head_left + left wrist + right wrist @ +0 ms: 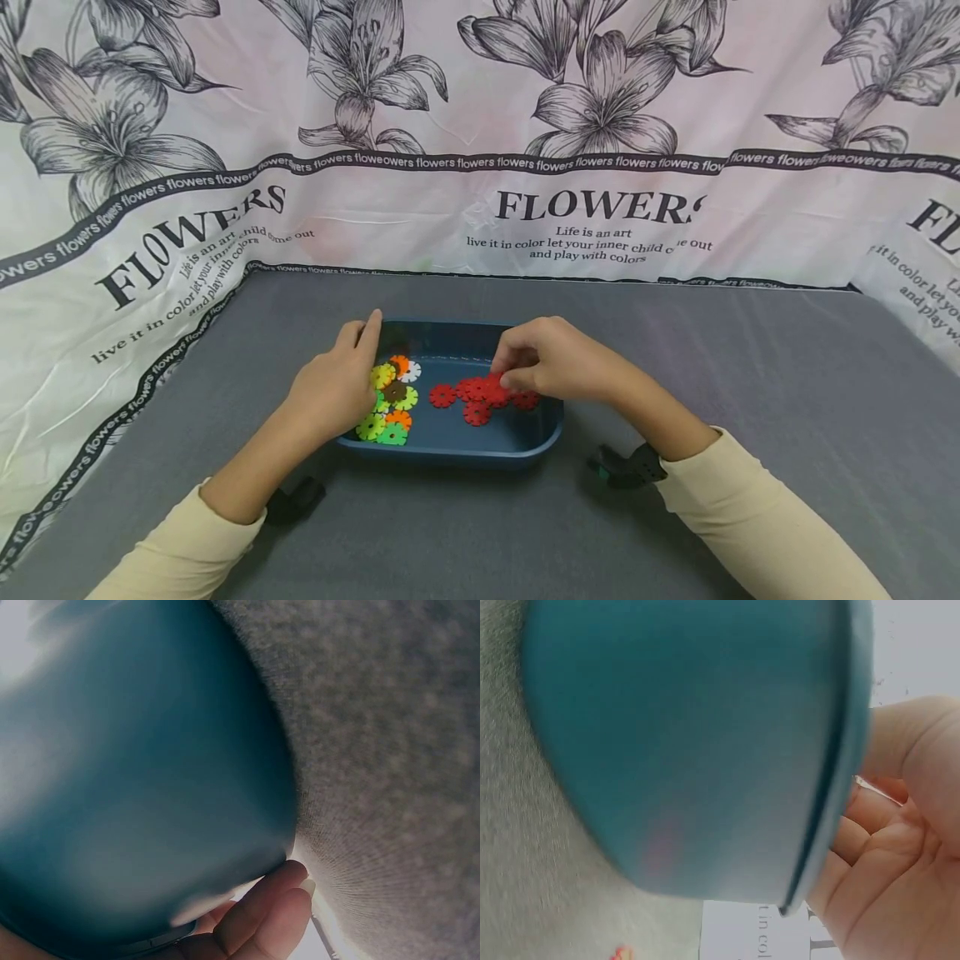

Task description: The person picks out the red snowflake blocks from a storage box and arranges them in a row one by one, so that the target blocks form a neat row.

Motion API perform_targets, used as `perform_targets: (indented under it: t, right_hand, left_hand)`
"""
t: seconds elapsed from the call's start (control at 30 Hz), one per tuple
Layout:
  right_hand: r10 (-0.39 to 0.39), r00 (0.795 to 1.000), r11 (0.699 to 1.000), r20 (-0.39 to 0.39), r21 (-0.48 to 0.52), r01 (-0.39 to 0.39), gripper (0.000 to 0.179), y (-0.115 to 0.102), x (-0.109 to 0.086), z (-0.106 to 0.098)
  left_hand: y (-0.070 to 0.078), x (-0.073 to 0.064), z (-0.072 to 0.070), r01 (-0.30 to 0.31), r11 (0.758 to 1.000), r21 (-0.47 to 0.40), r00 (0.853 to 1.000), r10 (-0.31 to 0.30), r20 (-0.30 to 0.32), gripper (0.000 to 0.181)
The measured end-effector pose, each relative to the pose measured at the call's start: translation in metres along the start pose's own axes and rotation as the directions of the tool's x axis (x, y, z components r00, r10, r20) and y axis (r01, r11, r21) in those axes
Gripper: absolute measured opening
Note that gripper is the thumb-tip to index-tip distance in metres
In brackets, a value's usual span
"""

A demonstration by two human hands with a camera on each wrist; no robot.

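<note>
The left hand (333, 392) holds one end of the blue tray (450, 455), multicoloured discs (390, 397) just beside it. Opposite, the right hand (555, 358) bends over red discs (480, 388); whether it pinches one I cannot tell. A left-hand tug could slide both groups together. Beyond the hands hangs flowered cloth (592, 208).

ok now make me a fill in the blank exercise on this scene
The dark blue oblong plastic tray stands on a cloth surface coloured ____.
The person's right hand is at round notched plastic discs coloured ____.
The person's left hand is at the tray's ____ end.
The biggest printed word on the white floral fabric backdrop is ____.

Missing words: grey; red; left; FLOWERS
</note>
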State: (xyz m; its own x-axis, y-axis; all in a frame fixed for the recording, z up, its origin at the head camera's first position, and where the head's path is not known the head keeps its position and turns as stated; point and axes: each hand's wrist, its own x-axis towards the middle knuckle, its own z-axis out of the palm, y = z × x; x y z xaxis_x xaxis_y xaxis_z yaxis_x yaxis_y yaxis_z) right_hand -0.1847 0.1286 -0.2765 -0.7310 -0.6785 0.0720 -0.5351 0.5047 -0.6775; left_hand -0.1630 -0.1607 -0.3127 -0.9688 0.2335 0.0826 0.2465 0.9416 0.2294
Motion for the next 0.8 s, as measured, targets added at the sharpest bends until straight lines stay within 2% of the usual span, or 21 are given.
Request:
perform_targets:
  t: [0.33, 0.6, 0.8]
  right_hand:
    - [0.047, 0.998, 0.999, -0.041, 0.028, -0.046, 0.011, -0.002, -0.010, -0.008]
    - [0.017, 0.996, 0.995, -0.091, 0.095, -0.009, 0.021, 0.002, -0.020, -0.016]
    - [0.078, 0.985, 0.993, -0.151, 0.095, -0.064, 0.021, 0.002, -0.029, -0.024]
  left_hand:
    - [0.000, -0.001, -0.001, 0.003, 1.000, 0.005, 1.000, -0.003, 0.004, 0.084]
    - [0.000, 0.000, -0.001, 0.016, 1.000, 0.011, 1.000, -0.016, 0.012, 0.085]
    - [0.000, 0.000, -0.001, 0.014, 1.000, 0.011, 1.000, -0.014, 0.011, 0.084]
